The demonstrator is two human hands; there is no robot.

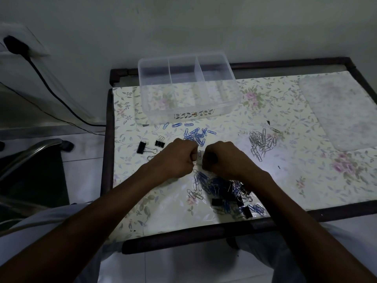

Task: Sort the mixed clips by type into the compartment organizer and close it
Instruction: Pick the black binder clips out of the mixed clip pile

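Observation:
A clear plastic organizer [187, 107] with three compartments stands open and bare at the table's far middle. In front of it lies a heap of blue paper clips [196, 134]; a heap of silver paper clips [261, 144] lies to the right. Two black binder clips [141, 147] rest at the left. A mixed pile of clips [222, 193] sits near the front edge. My left hand [177, 158] and my right hand [222, 158] are fisted side by side above the mixed pile, fingertips pinched on small silver clips between them.
The floral-covered table [306, 180] has a dark raised frame [183, 235]. The frosted lid [336, 111] lies flat at the far right. A chair armrest [30, 154] and a black cable [51, 88] from a wall plug are on the left.

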